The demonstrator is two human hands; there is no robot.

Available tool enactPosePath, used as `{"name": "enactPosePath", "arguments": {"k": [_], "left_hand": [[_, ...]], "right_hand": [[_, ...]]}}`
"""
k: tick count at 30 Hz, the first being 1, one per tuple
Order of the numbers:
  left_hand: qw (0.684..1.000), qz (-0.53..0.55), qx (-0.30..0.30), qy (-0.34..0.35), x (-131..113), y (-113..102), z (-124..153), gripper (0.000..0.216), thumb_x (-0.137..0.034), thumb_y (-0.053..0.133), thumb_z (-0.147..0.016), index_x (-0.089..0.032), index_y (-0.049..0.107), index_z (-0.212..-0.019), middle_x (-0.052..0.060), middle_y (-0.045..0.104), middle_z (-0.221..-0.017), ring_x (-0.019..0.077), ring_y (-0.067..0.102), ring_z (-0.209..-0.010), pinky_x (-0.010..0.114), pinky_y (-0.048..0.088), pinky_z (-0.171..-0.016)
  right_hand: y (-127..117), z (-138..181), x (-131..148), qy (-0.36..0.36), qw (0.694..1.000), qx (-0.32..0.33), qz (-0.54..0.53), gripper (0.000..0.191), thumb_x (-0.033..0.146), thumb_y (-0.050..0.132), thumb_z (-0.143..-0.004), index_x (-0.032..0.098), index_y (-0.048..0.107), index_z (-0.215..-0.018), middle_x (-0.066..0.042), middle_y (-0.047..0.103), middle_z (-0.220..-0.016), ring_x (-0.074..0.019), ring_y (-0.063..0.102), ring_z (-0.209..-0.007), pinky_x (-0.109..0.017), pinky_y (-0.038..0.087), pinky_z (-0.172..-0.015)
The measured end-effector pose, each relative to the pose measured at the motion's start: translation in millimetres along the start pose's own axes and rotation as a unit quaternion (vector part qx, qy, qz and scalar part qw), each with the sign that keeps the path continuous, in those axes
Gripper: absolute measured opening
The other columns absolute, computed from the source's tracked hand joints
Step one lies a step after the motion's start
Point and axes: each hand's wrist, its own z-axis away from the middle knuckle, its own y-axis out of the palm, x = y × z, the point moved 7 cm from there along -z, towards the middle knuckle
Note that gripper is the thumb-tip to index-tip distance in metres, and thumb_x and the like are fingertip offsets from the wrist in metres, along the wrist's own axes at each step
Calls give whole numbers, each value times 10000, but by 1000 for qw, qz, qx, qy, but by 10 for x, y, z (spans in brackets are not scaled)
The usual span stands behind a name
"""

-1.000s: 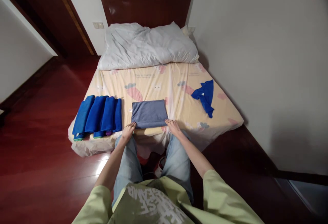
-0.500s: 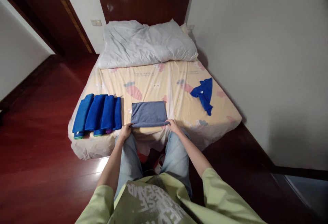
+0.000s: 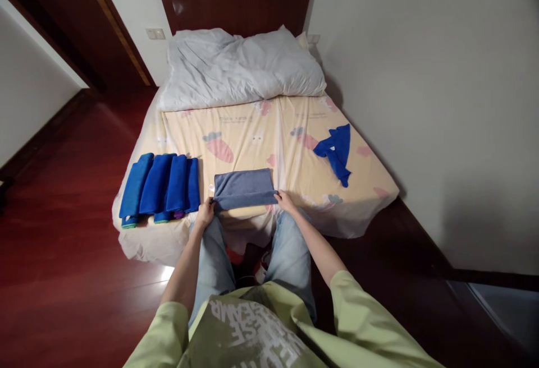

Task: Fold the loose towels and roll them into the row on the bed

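Observation:
A grey towel (image 3: 244,183) lies flat near the front edge of the bed, its near side turned over into a wide fold. My left hand (image 3: 206,212) pinches the left end of that fold, and my right hand (image 3: 285,201) pinches the right end. Left of it, several folded blue towels (image 3: 156,185) lie side by side, some showing green or purple edging. A crumpled blue cloth (image 3: 338,153) rests farther off on the right side of the bed.
The bed (image 3: 248,135) has a pale yellow sheet with carrot prints. A white quilt (image 3: 244,70) is bunched before the dark wooden headboard (image 3: 236,3). A wall (image 3: 442,104) stands on the right, and reddish wooden floor (image 3: 63,244) lies on the left.
Both hands have moved slightly away from me, carrying the towel's near edge with them. The fold along that edge is now wider, and less of the flat part shows.

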Motion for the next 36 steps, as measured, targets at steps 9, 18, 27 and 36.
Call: {"name": "enactPosePath", "arguments": {"k": [9, 18, 27, 36], "left_hand": [[999, -47, -9, -13, 39, 50, -16, 207, -237, 535, -920, -173, 626, -1095, 119, 762, -1005, 240, 734, -930, 298, 535, -823], [996, -79, -8, -28, 31, 51, 7, 189, -245, 543, -909, -195, 616, -1077, 112, 770, -1006, 237, 734, -963, 282, 525, -827], [997, -77, 1, -33, 44, 75, -2, 208, -242, 527, -910, -192, 616, -1091, 115, 767, -1020, 242, 735, -971, 286, 527, -829], [996, -81, 3, -24, 14, 64, 17, 198, -240, 519, -917, -197, 605, -1090, 111, 752, -998, 260, 720, -965, 324, 537, -848]], "right_hand": [[67, -28, -82, 46, 992, 9, 116, 135, 251, 587, -942, 197, 662, -844, -71, 724, -827, -206, 665, -800, -250, 467, -734], [97, -45, -132, 57, 994, 11, 90, 125, 257, 606, -929, 203, 688, -851, -41, 742, -808, -182, 674, -757, -228, 463, -678], [67, -19, -84, 68, 994, 15, 88, 121, 267, 618, -922, 200, 707, -875, -55, 766, -864, -187, 701, -798, -234, 482, -715], [41, 10, -18, 53, 993, 30, 105, 124, 276, 609, -928, 199, 706, -939, -65, 754, -854, -209, 703, -811, -270, 516, -743]]}}
